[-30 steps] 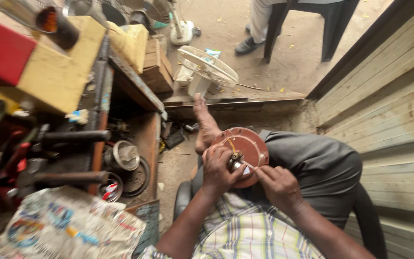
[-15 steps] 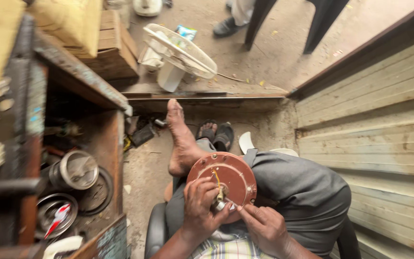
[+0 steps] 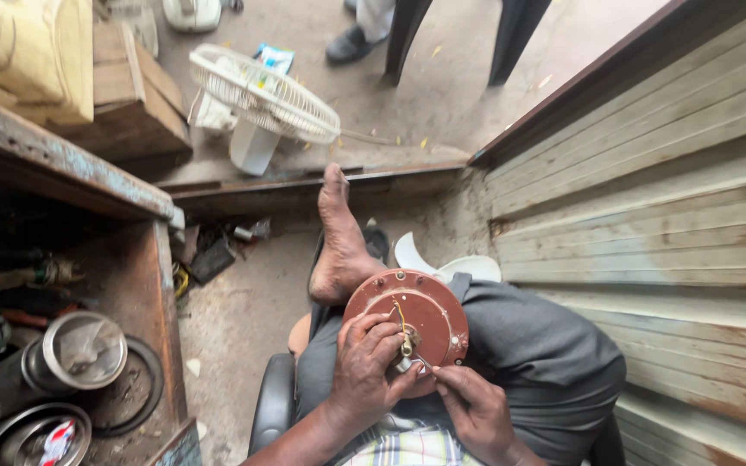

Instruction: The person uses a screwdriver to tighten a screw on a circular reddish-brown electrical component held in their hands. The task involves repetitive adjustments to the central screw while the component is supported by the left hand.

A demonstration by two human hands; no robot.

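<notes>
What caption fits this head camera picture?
Both hands, left hand and right hand, work on a round reddish-brown metal disc on a lap.

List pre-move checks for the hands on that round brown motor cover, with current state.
1. Left hand grips the round brown motor cover: ok.
2. Cover rests on the lap, braced on the grey trousers: ok.
3. Right hand fingertips at the centre shaft: ok.
4. Thin wire clear of fingers: cannot tell.
5. Any tool in the right hand: cannot tell.
6. Bare foot away from the cover: ok.
</notes>
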